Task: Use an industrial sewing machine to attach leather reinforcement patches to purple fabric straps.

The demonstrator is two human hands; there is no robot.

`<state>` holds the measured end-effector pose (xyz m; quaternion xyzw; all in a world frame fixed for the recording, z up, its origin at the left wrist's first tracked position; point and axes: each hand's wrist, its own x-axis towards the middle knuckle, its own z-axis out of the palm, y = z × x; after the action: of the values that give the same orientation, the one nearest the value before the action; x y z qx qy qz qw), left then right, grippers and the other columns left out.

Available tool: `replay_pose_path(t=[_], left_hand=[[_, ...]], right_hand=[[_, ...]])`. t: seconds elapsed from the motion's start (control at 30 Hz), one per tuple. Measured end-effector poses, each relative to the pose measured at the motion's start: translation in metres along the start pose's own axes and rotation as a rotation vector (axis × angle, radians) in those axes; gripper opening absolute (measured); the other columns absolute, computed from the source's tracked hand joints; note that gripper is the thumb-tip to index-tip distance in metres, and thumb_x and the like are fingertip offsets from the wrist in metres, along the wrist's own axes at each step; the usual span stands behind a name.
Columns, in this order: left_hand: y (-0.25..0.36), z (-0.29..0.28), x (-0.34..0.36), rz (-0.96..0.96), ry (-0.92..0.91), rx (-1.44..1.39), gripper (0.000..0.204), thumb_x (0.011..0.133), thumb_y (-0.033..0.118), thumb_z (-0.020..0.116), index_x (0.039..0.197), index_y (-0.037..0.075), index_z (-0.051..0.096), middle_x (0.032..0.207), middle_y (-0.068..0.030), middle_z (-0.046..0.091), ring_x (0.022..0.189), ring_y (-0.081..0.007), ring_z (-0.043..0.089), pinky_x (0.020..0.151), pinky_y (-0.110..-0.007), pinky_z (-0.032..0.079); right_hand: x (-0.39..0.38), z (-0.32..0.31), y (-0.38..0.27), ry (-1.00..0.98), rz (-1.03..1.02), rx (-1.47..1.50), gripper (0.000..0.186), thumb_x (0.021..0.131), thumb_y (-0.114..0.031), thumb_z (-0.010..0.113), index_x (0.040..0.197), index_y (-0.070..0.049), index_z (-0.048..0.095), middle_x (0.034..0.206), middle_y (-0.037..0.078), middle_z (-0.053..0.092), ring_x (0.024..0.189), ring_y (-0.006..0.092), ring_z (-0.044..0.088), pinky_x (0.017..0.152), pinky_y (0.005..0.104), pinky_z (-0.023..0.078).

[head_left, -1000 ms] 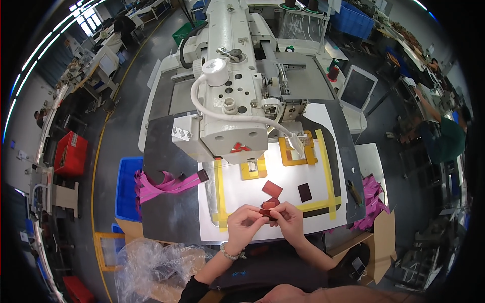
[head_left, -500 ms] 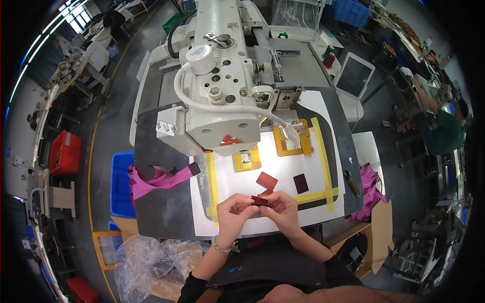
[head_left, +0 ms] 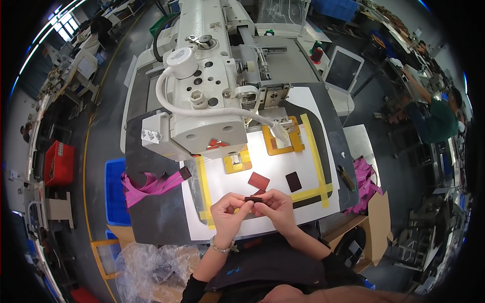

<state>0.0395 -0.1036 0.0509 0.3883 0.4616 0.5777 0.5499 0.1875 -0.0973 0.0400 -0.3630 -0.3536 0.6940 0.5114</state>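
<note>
A small dark maroon patch [head_left: 253, 199] is pinched between the fingertips of both hands, just over the near part of the white sheet [head_left: 230, 184]. My left hand [head_left: 227, 214] grips its left end, and my right hand [head_left: 277, 208] holds the right end. The patch is seen nearly edge-on, so whether it is folded I cannot tell. Right beyond the fingertips lie a reddish-brown rectangular patch [head_left: 259, 181] and another reddish piece [head_left: 258, 192], partly hidden by the fingers. Farther right is a flat dark patch [head_left: 293, 182]. Yellow tape [head_left: 317, 156] borders the sheet.
A large sewing machine head [head_left: 207, 126] stands beyond my hands, with yellow clamp frames [head_left: 238, 162] beneath it. Magenta zipper strips [head_left: 154, 186] hang over the table's left side by a blue bin [head_left: 115, 197]. At right are more magenta strips [head_left: 365, 184] and a cardboard box [head_left: 378, 222].
My fingers have turned the maroon patch so that it shows as a narrower dark edge. The whole view has shifted slightly; the patches on the sheet stay in place.
</note>
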Motion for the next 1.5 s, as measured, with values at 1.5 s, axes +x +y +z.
replay_pose_path(t=[1.5], left_hand=[[0.006,-0.002,0.014,0.018,-0.271,0.514,0.020,0.092,0.015,0.057,0.082,-0.002,0.056,0.062,-0.0097,0.051,0.054,-0.0114,0.043,0.050,-0.028,0.036]], right_hand=[[0.002,-0.001,0.006,0.072,-0.033,-0.047,0.004,0.090,-0.002,0.059,0.092,0.000,0.056,0.078,0.005,0.064,0.066,0.0069,0.061,0.059,0.0190,0.051]])
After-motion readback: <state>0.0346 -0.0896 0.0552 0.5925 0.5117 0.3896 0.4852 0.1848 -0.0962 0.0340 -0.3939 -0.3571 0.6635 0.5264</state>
